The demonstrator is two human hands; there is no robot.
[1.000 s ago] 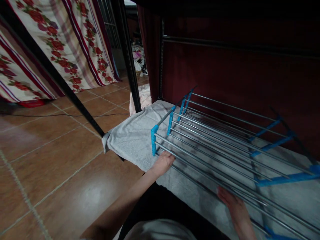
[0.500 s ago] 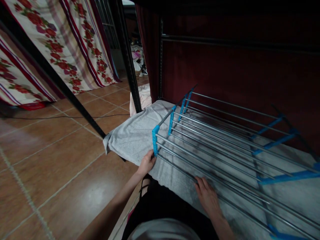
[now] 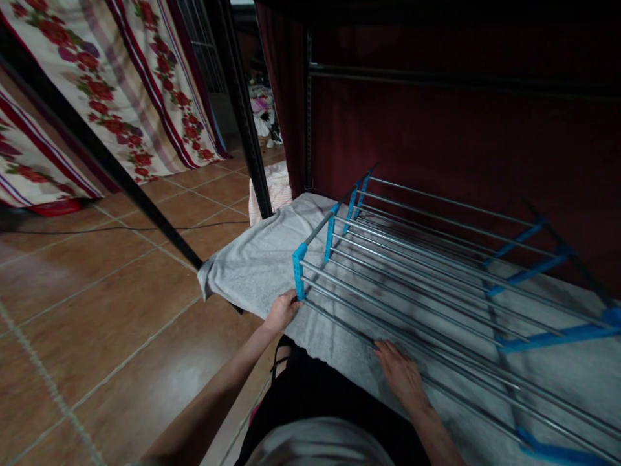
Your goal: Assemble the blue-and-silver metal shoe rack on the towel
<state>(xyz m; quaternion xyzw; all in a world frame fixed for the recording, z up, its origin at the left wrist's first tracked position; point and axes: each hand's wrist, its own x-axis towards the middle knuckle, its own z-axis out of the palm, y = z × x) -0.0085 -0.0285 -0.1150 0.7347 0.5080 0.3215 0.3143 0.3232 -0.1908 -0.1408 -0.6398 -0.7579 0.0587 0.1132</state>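
Metal rack (image 3: 330,239) down on grey cloth (image 3: 255,265), hands not off yet: L hand (image 3: 281,312) pinching blue corner (image 3: 299,290), R hand (image 3: 400,374) at near bar (image 3: 339,321), grip unclear.

Blue-jointed metal rack (image 3: 412,285) on grey cloth (image 3: 252,265)

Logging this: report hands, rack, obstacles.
Left hand at blue corner bracket, right hand on front bar. Drying rack on gray cloth. Black post left of rack.
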